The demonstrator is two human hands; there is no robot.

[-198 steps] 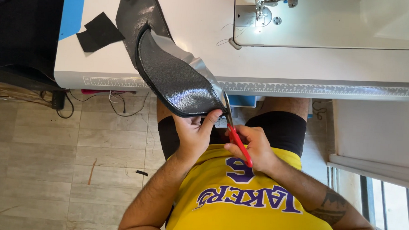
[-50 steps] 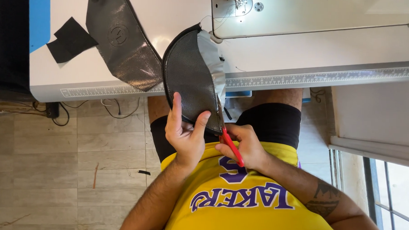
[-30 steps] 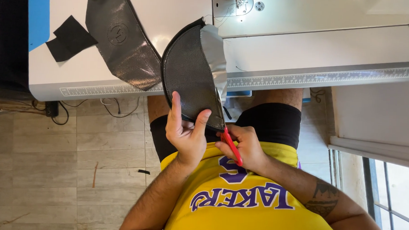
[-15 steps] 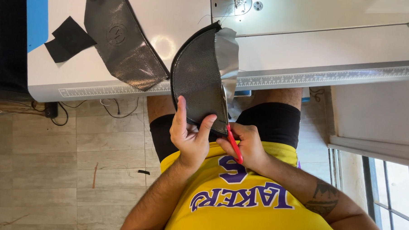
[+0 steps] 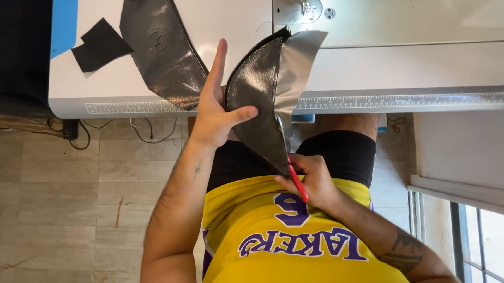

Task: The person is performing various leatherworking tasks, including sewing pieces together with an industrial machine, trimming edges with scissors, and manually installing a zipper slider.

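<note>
My left hand (image 5: 214,112) grips a curved black fabric piece (image 5: 256,102), thumb across its face and index finger pointing up along its left edge. The piece has a shiny grey backing (image 5: 296,65) folded out to the right. My right hand (image 5: 315,180) is shut on red-handled scissors (image 5: 296,179), whose blades meet the lower tip of the fabric. Both hands are above my lap, just in front of the white table's edge (image 5: 376,101).
A second long black fabric piece (image 5: 160,49) and a small black scrap (image 5: 99,44) lie on the white table, beside a blue sheet (image 5: 64,15). A white sewing machine (image 5: 390,18) stands at the back right. Cables (image 5: 135,133) hang below the table over the tiled floor.
My left hand has slid higher up the fabric piece and lifted it, index finger now stretched out. The grey backing has swung out to the right. The scissors stay at the lower tip.
</note>
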